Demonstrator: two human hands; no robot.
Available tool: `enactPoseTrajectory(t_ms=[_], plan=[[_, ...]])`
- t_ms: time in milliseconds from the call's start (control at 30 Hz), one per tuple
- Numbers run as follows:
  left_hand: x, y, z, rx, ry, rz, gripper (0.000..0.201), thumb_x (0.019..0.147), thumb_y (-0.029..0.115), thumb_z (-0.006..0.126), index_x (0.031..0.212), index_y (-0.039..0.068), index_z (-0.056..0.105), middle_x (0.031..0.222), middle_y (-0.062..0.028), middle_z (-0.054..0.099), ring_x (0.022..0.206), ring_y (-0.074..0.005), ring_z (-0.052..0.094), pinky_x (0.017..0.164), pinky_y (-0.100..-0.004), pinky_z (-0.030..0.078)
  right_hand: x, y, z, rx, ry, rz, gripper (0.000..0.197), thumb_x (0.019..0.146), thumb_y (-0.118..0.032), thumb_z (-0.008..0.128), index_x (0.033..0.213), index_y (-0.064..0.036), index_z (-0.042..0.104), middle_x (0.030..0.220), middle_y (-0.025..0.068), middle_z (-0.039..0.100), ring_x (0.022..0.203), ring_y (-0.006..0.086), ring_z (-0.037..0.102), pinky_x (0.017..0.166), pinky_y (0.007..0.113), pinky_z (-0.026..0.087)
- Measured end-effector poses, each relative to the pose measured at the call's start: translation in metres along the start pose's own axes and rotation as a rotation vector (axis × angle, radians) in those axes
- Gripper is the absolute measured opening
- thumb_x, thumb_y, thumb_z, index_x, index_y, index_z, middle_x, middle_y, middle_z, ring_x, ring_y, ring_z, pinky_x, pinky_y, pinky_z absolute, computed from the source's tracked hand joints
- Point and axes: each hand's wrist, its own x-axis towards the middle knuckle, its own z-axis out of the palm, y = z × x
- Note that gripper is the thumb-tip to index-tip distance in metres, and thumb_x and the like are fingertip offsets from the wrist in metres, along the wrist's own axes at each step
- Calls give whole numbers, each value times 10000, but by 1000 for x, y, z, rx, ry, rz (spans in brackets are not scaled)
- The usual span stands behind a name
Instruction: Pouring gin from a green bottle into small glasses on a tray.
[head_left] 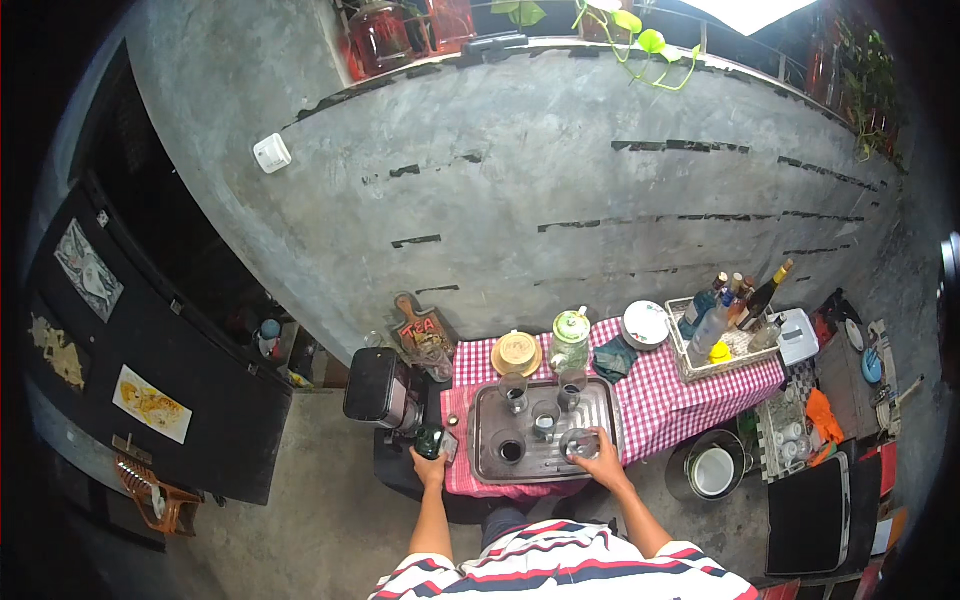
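The right hand's fingers curl around a clear, rounded glass over the near right part of a dark tray; the left hand's fingers wrap a dark green glass vessel beside the tray's left edge. Ribbed and round-cornered, the shiny tray bears four see-through cups. Checked cloth drapes the table; behind the tray stands a green-lidded glass jar, and farther right a woven basket of bottles.
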Motion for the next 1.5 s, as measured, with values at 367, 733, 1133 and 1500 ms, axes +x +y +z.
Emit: enactPoseTrajectory(t_ms=[367,733,1133,1500], plan=[[2,-8,-7,27,101,199,697,597,229,893,1168,75,524,1031,-209,699,1009,-425,666,886,-486,504,21,-40,22,107,212,6,692,722,-172,875,1261,-43,461,1022,124,688,971,219,663,878,350,504],[1,8,-55,195,-111,272,655,608,289,900,1140,78,581,1010,-181,719,983,-400,687,857,-480,518,49,-61,27,252,445,-18,683,726,-109,854,1279,-54,458,1079,137,666,1015,217,661,891,351,513],[-42,118,-114,81,-165,441,562,620,204,920,1062,9,632,966,-148,729,882,-234,707,787,-374,539,68,-145,-13,224,277,-184,652,731,-101,857,1254,-51,471,1071,107,660,1032,196,643,898,337,517],[-62,188,-130,-214,-200,551,515,694,59,859,1127,-12,589,1029,-76,648,940,-172,609,868,-302,477,81,-165,-31,255,206,-298,665,729,-94,855,1271,-51,472,1067,102,671,1030,194,654,898,335,522]])
